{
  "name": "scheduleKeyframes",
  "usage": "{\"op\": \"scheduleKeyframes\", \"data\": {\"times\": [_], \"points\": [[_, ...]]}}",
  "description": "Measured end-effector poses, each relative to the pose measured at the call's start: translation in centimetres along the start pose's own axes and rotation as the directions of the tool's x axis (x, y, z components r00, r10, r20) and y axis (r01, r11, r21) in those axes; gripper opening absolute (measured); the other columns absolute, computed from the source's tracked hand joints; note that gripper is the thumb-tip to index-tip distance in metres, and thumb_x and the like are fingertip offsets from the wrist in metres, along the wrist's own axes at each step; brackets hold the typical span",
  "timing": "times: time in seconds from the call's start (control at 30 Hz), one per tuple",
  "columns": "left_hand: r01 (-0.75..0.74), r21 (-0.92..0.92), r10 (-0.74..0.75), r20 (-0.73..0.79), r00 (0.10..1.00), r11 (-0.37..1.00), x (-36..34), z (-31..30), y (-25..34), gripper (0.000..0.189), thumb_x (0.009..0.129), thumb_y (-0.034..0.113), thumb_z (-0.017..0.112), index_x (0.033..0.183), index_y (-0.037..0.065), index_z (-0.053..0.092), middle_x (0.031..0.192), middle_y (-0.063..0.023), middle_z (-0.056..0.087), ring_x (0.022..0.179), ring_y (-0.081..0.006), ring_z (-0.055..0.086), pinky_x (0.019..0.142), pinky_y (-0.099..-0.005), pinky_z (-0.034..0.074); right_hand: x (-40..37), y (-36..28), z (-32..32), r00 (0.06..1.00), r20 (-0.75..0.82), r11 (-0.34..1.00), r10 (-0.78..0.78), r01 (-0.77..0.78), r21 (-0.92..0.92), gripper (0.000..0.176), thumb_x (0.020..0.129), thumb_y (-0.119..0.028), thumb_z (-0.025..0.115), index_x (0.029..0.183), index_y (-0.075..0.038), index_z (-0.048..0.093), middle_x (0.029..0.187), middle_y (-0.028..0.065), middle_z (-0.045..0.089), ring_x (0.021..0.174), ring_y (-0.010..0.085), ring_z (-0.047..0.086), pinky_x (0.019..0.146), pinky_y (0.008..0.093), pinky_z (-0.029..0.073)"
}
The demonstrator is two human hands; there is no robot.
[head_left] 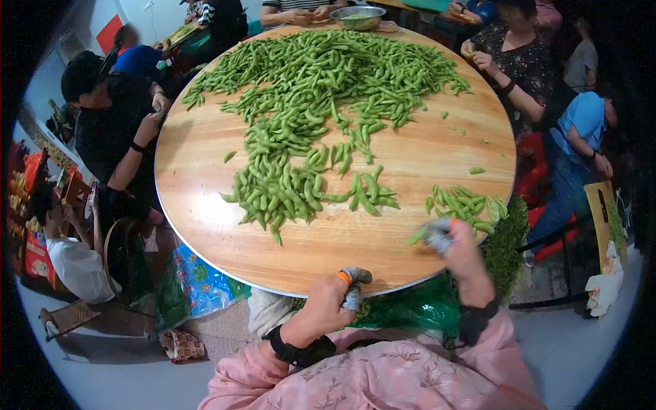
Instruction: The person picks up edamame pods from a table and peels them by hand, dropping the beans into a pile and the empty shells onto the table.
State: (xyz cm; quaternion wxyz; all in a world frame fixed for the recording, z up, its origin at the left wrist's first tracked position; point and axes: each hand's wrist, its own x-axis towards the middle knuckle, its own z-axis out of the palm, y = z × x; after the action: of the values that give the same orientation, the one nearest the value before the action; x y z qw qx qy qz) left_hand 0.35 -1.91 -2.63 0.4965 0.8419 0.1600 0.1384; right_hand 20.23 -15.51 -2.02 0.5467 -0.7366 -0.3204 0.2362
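Green bean pods lie in a large heap across the round wooden table, trailing toward its near side. My left hand is at the near edge, its fingers curled together, with grey coverings and an orange band on them; whatever they hold is hidden. On the right, my right hand is blurred by motion, and a green pod shows at its covered fingertips. Just beyond it lies a small pile of paler pods.
People sit round the table, one in black at the left and one in a patterned top at the right. A metal bowl stands at the far edge. Green plastic and a heap of greenery lie below the near edge.
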Motion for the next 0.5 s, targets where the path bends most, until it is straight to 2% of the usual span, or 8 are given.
{"op": "scheduleKeyframes", "data": {"times": [0.03, 0.07, 0.1, 0.13, 0.23, 0.3, 0.4, 0.5], "points": [[-0.004, -0.020, 0.006, 0.068, 0.998, 1.000, -0.1, -0.3, 0.4, 0.020, 0.070, 0.003, 0.046, 0.089, 0.000, 0.054, 0.069, -0.0172, 0.055, 0.064, -0.0280, 0.055, 0.059, -0.0313, 0.043, 0.5, 0.3, -1.9, 0.997, -0.070, 0.996, -0.027, 0.021, -0.087, 0.013, 0.072, -0.004, 0.055, 0.084, 0.000, 0.057, 0.072, 0.0016, 0.057, 0.063, 0.0088, 0.051, 0.060, 0.0226, 0.042], [-0.009, -0.039, 0.014, 0.134, 0.991, 0.999, -0.1, -0.6, 0.6, 0.020, 0.071, 0.002, 0.046, 0.089, -0.002, 0.054, 0.074, -0.0148, 0.057, 0.069, -0.0237, 0.057, 0.064, -0.0286, 0.044, 1.0, -0.3, -3.5, 0.977, -0.205, 0.938, -0.060, -0.016, -0.347, 0.017, 0.071, -0.003, 0.054, 0.088, 0.001, 0.056, 0.068, 0.0046, 0.057, 0.061, 0.0117, 0.051, 0.056, 0.0246, 0.041], [-0.005, -0.038, 0.010, 0.130, 0.991, 0.999, -0.1, -0.8, 0.6, 0.020, 0.071, 0.002, 0.046, 0.089, -0.002, 0.054, 0.074, -0.0148, 0.057, 0.069, -0.0237, 0.057, 0.064, -0.0286, 0.044, 1.5, -0.6, -5.7, 0.947, -0.257, 0.735, -0.192, -0.034, -0.677, 0.022, 0.071, -0.001, 0.052, 0.093, 0.003, 0.054, 0.065, 0.0086, 0.055, 0.059, 0.0155, 0.052, 0.054, 0.0278, 0.041], [-0.035, -0.032, 0.039, 0.142, 0.989, 0.999, 0.0, -1.1, 0.5, 0.019, 0.072, 0.002, 0.047, 0.089, -0.002, 0.054, 0.074, -0.0150, 0.057, 0.070, -0.0234, 0.057, 0.064, -0.0287, 0.044, 1.4, -1.3, -6.6, 0.900, -0.406, 0.667, -0.161, -0.204, -0.716, 0.027, 0.070, 0.000, 0.050, 0.098, 0.003, 0.053, 0.067, 0.0127, 0.055, 0.060, 0.0188, 0.052, 0.054, 0.0304, 0.040], [-0.019, 0.016, 0.017, 0.117, 0.993, 1.000, 1.3, -1.7, 1.2, 0.017, 0.074, 0.002, 0.048, 0.089, -0.003, 0.053, 0.075, -0.0152, 0.057, 0.070, -0.0232, 0.057, 0.065, -0.0290, 0.044, 1.9, -2.6, -5.5, 0.870, -0.384, 0.679, -0.309, -0.081, -0.730, 0.030, 0.071, -0.001, 0.050, 0.100, 0.003, 0.052, 0.073, 0.0149, 0.057, 0.063, 0.0199, 0.054, 0.058, 0.0310, 0.041], [0.039, 0.035, -0.041, 0.052, 0.998, 0.999, 2.0, -1.6, 1.2, 0.019, 0.074, -0.001, 0.046, 0.092, -0.003, 0.053, 0.078, -0.0159, 0.058, 0.073, -0.0224, 0.056, 0.067, -0.0285, 0.043, 3.4, -3.1, -2.7, 0.937, -0.073, 0.809, -0.342, 0.254, -0.530, 0.027, 0.072, -0.008, 0.050, 0.098, 0.001, 0.053, 0.081, 0.0213, 0.056, 0.074, 0.0323, 0.055, 0.065, 0.0349, 0.044], [0.064, 0.024, -0.064, 0.014, 0.998, 0.998, 2.3, -1.7, 1.0, 0.021, 0.074, -0.002, 0.046, 0.093, -0.004, 0.052, 0.080, -0.0165, 0.057, 0.075, -0.0212, 0.056, 0.068, -0.0278, 0.043, 7.3, -3.3, 0.6, 0.953, -0.016, 0.784, -0.303, 0.240, -0.572, 0.028, 0.072, -0.009, 0.050, 0.098, 0.001, 0.053, 0.082, 0.0226, 0.055, 0.076, 0.0345, 0.054, 0.068, 0.0367, 0.043], [0.052, 0.056, -0.051, -0.015, 0.999, 0.997, 1.9, -2.0, 0.6, 0.021, 0.073, -0.003, 0.046, 0.094, -0.004, 0.052, 0.081, -0.0164, 0.058, 0.076, -0.0205, 0.055, 0.069, -0.0276, 0.043, 9.7, -2.2, 3.5, 0.971, 0.061, 0.735, -0.230, 0.214, -0.643, 0.027, 0.070, -0.006, 0.052, 0.096, 0.002, 0.053, 0.081, 0.0208, 0.055, 0.073, 0.0304, 0.055, 0.066, 0.0330, 0.043]]}}
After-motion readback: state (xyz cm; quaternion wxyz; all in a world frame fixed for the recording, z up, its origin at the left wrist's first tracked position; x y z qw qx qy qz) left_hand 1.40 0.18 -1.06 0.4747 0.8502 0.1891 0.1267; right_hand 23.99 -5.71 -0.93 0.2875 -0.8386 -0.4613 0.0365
